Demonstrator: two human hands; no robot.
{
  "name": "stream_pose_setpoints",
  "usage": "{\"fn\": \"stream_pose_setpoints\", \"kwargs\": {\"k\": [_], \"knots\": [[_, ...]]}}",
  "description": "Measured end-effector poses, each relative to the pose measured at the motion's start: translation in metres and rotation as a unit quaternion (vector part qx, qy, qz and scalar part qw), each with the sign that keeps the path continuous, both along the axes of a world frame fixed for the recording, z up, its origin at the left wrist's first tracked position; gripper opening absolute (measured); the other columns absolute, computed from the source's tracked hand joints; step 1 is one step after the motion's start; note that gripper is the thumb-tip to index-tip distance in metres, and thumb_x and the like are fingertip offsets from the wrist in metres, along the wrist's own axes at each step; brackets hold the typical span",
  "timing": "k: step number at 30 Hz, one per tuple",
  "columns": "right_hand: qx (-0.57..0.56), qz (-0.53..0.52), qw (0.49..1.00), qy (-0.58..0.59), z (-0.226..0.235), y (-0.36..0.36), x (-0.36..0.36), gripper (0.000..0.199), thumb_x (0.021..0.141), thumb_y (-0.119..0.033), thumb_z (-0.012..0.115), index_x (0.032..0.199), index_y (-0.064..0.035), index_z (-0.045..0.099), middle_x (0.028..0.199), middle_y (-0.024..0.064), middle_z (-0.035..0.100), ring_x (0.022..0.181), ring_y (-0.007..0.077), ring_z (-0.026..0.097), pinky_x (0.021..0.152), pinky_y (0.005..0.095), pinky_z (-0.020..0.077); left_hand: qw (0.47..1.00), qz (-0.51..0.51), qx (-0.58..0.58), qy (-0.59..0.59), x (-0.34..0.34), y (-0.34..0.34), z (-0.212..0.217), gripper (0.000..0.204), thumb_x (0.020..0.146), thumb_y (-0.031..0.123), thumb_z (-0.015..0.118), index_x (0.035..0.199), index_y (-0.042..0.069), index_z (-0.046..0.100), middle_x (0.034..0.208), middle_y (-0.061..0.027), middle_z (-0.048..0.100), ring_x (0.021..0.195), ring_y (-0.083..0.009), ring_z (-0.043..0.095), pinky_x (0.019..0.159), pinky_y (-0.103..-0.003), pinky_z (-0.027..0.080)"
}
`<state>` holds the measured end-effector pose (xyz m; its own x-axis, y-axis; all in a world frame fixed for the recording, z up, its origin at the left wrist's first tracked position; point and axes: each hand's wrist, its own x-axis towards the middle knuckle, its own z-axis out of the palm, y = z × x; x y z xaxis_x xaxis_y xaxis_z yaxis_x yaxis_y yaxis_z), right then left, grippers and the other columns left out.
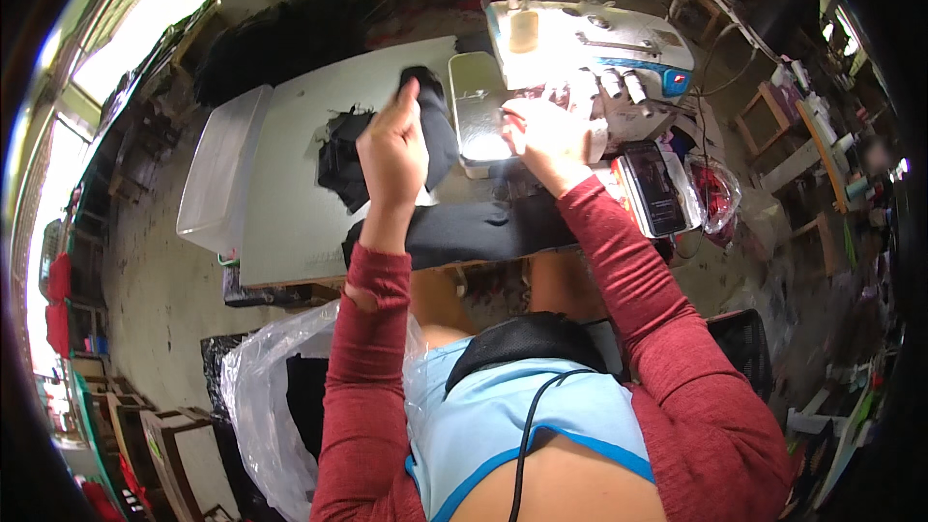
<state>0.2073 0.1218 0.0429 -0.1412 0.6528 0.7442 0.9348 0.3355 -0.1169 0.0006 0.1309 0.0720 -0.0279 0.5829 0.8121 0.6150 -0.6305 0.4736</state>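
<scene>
Two hands work at mid-frame: the left hand [391, 150] lifts black fabric [440, 135], fingers curled pinching it, the right hand [546, 135], fingers pressed together, near the sewing machine [590, 43], so feeding seems under way and calls for aligning.

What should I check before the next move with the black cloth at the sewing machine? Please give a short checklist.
1. Left hand grips the black cloth: ok, it holds it raised over the table.
2. Right hand sits at the sewing machine bed: ok.
3. Fingers away from the needle: cannot tell, glare hides it.
4. Cloth flat under the foot: cannot tell.
5. Phone away from the cloth: ok, it lies to the right.
6. Cloth on the near table edge not slipping: cannot tell.
</scene>
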Motion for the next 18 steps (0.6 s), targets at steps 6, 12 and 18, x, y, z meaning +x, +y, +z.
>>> {"fn": "stream_pose_setpoints", "kwargs": {"k": [6, 12, 18], "knots": [[-0.098, 0.080, 0.971, 0.204, 0.002, -0.034, -0.013, 0.025, 0.081, -0.024, 0.066, 0.101, -0.0093, 0.068, 0.093, 0.0064, 0.069, 0.075, 0.0191, 0.066, 0.068, 0.0281, 0.0521, 0.974, 0.181, 0.032, 0.135, -0.097, 0.046, -0.006, 0.029, 0.088, 0.021, 0.058, 0.113, 0.010, 0.065, 0.114, -0.0149, 0.062, 0.106, -0.0300, 0.058, 0.093, -0.041, 0.043], [-0.253, 0.126, 0.920, 0.270, -0.008, -0.064, -0.029, 0.030, 0.082, -0.022, 0.067, 0.105, -0.0027, 0.064, 0.092, 0.0121, 0.067, 0.078, 0.0199, 0.065, 0.070, 0.0307, 0.0512, 0.925, 0.161, -0.329, 0.106, -0.191, -0.049, -0.097, 0.018, 0.089, 0.019, 0.057, 0.092, 0.004, 0.067, 0.078, -0.0097, 0.068, 0.065, -0.0262, 0.064, 0.062, -0.034, 0.049], [-0.483, 0.317, 0.754, 0.313, -0.039, -0.064, -0.145, 0.021, 0.084, -0.019, 0.063, 0.089, 0.0007, 0.066, 0.077, 0.0113, 0.068, 0.067, 0.0189, 0.063, 0.066, 0.0307, 0.0494, 0.856, 0.014, -0.488, -0.170, -0.174, -0.102, -0.128, 0.017, 0.092, 0.011, 0.057, 0.101, -0.002, 0.061, 0.079, -0.0006, 0.065, 0.070, -0.0050, 0.057, 0.062, -0.020, 0.046]]}}
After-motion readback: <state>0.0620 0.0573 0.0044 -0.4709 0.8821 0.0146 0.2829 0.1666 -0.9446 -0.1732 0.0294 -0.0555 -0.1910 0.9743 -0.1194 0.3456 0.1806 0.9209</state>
